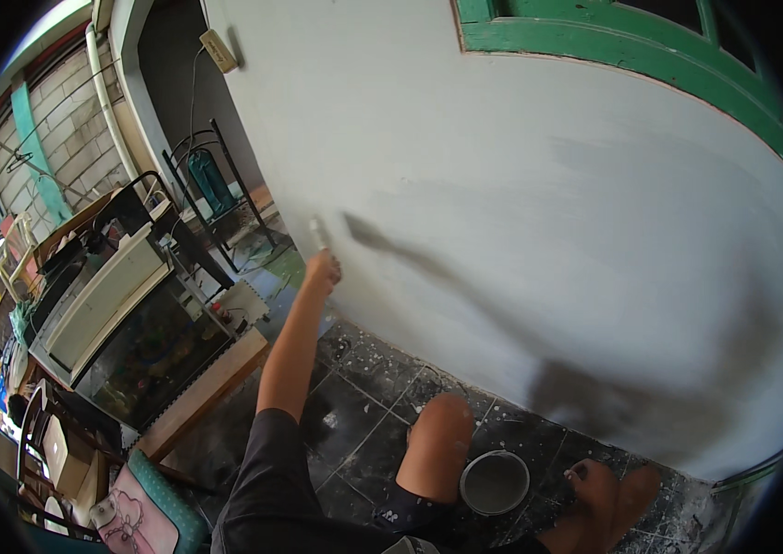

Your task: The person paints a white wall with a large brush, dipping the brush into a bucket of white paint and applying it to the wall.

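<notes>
Stretched out ahead, my left hand (324, 270) is closed round the handle of a paintbrush (318, 232). The brush's pale head is up at the left end of the white wall (465, 240), where its shadow falls beside it. Low at the right, my right hand (592, 484) rests by my right knee with its fingers curled; anything in them is too small to make out. Between my knees, a round bucket (495, 482) of light grey paint stands on the floor.
Dark floor tiles (345, 415) are speckled with white paint. An aquarium (151, 346) on a wooden stand is at the left, with a metal chair (216, 189) behind it. A pink and teal cushion (142, 512) lies near left. Green woodwork (594, 42) borders the wall above.
</notes>
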Action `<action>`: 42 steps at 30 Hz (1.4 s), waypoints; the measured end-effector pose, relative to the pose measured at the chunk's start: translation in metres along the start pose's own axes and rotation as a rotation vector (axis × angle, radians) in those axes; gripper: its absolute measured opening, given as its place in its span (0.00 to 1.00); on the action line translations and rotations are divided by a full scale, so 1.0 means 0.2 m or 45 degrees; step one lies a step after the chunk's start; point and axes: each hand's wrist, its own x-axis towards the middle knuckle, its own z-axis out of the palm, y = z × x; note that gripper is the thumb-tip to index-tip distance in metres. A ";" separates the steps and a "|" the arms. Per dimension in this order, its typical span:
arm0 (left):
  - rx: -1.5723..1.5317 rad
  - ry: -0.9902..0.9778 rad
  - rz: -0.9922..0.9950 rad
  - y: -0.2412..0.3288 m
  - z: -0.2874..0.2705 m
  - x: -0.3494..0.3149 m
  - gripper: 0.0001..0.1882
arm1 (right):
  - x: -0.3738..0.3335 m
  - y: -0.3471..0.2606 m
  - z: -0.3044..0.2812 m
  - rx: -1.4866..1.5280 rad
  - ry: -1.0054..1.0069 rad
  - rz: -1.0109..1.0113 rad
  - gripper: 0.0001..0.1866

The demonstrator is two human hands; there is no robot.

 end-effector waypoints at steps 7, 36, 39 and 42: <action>1.245 -0.705 0.491 -0.32 0.52 -0.81 0.16 | 0.05 0.04 0.03 -0.061 -0.007 -0.001 0.14; -0.206 -1.153 -0.097 -0.71 0.51 -1.58 0.18 | -0.35 -0.24 -0.16 0.816 0.092 -0.235 0.20; -0.104 -1.359 -0.427 -0.87 0.61 -1.88 0.16 | -0.32 -0.44 -0.17 0.763 0.338 -0.394 0.39; -0.102 -1.609 -0.762 -1.05 0.71 -2.06 0.13 | -0.26 -0.52 -0.17 0.642 0.436 -0.341 0.45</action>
